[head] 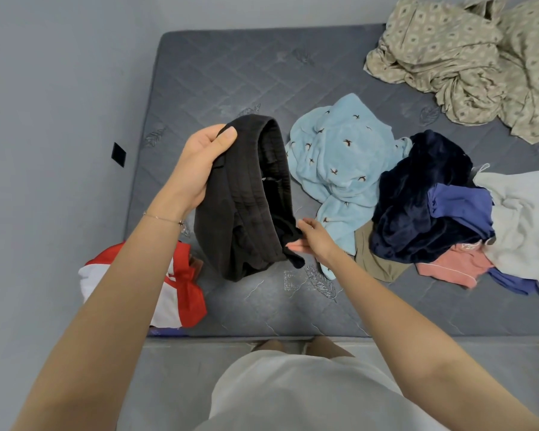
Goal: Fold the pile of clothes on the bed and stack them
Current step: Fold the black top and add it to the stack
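A black garment (243, 206) with an elastic waistband hangs above the grey mattress (218, 73). My left hand (199, 163) grips its upper waistband edge, thumb on top. My right hand (311, 241) pinches the lower end of the waistband. To the right lies the unfolded pile: a light blue bird-print piece (339, 163), a dark navy fleece (417, 197), a blue top (461, 203), a pink piece (455, 265), a tan piece (374, 262) and a pale grey garment (523, 231). A red and white garment (181, 290) lies at the near left edge, partly behind my left forearm.
A crumpled beige patterned sheet (467, 57) fills the far right corner of the bed. Grey floor (53, 150) lies left of the mattress, with a small black square (118, 154) on it. Bare mattress shows in front of me and toward the far left.
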Demonstrator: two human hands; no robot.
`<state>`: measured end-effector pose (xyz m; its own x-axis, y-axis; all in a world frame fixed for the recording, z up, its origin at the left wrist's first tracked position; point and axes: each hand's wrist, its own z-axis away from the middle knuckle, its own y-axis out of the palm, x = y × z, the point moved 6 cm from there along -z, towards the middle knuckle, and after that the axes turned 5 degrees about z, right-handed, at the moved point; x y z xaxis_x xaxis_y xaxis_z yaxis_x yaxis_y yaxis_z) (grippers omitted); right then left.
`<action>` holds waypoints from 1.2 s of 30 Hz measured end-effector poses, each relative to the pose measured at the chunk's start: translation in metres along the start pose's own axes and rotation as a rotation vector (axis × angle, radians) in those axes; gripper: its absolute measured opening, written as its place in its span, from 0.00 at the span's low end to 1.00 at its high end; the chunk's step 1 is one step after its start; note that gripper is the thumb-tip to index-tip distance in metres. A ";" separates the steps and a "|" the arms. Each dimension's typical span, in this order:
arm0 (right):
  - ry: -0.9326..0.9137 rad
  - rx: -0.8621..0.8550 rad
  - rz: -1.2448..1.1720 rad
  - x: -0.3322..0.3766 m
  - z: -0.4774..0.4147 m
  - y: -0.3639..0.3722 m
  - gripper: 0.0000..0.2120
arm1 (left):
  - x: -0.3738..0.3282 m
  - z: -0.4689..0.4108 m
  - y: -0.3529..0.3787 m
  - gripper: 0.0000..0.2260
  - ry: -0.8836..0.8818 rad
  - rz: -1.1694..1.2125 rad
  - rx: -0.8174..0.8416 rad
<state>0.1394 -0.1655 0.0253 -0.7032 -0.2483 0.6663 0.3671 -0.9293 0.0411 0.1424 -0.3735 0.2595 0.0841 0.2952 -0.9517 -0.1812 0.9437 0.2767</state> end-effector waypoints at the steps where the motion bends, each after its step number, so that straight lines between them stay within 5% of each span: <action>1: -0.022 -0.002 0.018 0.002 -0.001 0.000 0.21 | -0.001 0.000 0.001 0.17 0.005 0.001 0.001; 5: -0.121 -0.051 0.101 0.016 -0.002 -0.001 0.24 | -0.006 0.001 0.002 0.18 0.018 -0.007 0.025; 10: -0.248 -0.237 0.292 0.035 -0.006 -0.005 0.03 | -0.012 0.004 -0.007 0.18 0.033 -0.026 0.018; 15: -0.403 -0.285 0.430 0.053 0.001 -0.008 0.12 | -0.013 0.003 -0.034 0.14 0.054 -0.036 -0.151; 22: -0.439 -0.190 0.320 0.093 0.014 0.001 0.14 | 0.055 -0.008 -0.076 0.07 -0.074 -0.217 -0.331; 36: -0.612 -0.432 0.512 0.128 0.048 -0.004 0.12 | 0.158 0.007 -0.127 0.10 -0.342 -0.429 -0.411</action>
<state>0.0772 -0.1807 0.1463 -0.0254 -0.5849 0.8107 0.1988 -0.7978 -0.5693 0.1859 -0.4453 0.0750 0.5240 0.0025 -0.8517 -0.4142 0.8745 -0.2523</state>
